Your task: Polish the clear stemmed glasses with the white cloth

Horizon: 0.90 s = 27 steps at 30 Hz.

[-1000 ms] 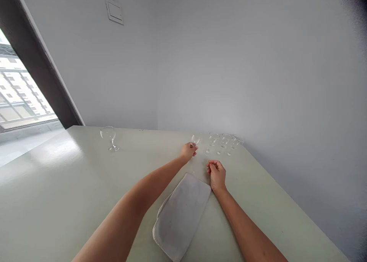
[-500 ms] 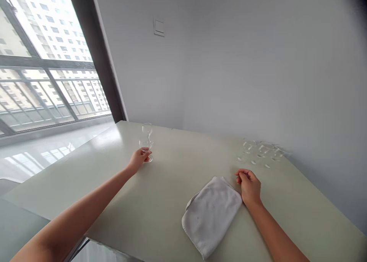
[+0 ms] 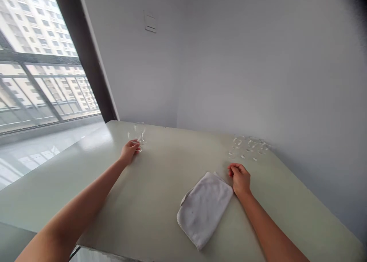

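At left, a clear, round-bowled stemmed glass (image 3: 131,135) is held by its stem in the left hand (image 3: 129,152), just beside a second clear stemmed glass (image 3: 140,127). A folded white cloth (image 3: 205,210) is flanked by the right hand (image 3: 240,179), fingers curled in narrowly; clear stemmed glasses (image 3: 238,141) are grouped beyond. Held glass was seen near that group one second earlier; now shifted left. Dark-framed window (image 3: 43,90), white switch plate (image 3: 150,23), glossy pale-green table (image 3: 160,178), grey wall (image 3: 243,63) seen.
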Available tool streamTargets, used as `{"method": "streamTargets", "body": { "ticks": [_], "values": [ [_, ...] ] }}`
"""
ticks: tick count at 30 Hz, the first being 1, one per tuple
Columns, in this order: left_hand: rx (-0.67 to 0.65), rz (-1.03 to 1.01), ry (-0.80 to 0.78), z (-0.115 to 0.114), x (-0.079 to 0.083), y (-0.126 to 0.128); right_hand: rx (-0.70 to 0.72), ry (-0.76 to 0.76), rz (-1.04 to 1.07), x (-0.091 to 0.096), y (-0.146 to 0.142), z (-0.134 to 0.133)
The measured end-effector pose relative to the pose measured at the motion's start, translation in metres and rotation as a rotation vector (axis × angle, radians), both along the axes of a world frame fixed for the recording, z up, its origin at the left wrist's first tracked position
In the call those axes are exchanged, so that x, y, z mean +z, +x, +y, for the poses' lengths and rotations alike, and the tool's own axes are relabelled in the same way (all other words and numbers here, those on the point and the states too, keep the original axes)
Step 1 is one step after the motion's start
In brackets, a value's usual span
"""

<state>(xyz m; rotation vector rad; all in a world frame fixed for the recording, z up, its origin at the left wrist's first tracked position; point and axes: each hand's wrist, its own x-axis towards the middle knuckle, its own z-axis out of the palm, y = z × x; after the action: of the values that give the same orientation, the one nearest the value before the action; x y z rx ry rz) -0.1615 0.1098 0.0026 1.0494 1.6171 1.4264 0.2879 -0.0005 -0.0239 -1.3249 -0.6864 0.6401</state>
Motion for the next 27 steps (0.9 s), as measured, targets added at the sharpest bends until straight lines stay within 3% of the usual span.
{"method": "streamTargets", "body": {
  "ticks": [5, 7, 12, 16, 19, 22, 27],
  "values": [
    [0.222, 0.068, 0.007, -0.028, -0.001, 0.007, -0.071, -0.040, 0.014, 0.000, 0.013, 0.021],
    [0.229, 0.049, 0.004, -0.044, -0.001, 0.016, -0.095, -0.058, 0.009, 0.001, 0.022, 0.036],
    [0.052, -0.065, -0.014, -0.078, 0.004, 0.049, -0.104, -0.102, 0.002, 0.006, 0.034, 0.075],
    [-0.107, -0.057, -0.040, -0.094, 0.006, 0.076, -0.028, -0.134, -0.005, 0.015, 0.025, 0.091],
    [-0.255, -0.015, -0.018, -0.099, 0.009, 0.097, 0.094, -0.138, -0.019, 0.022, -0.004, 0.089],
    [-0.408, 0.047, 0.012, -0.099, 0.016, 0.122, 0.294, -0.117, -0.038, 0.029, -0.060, 0.072],
    [-0.549, 0.159, 0.054, -0.106, 0.033, 0.150, 0.764, -0.069, -0.126, 0.045, -0.152, 0.023]
  ]
}}
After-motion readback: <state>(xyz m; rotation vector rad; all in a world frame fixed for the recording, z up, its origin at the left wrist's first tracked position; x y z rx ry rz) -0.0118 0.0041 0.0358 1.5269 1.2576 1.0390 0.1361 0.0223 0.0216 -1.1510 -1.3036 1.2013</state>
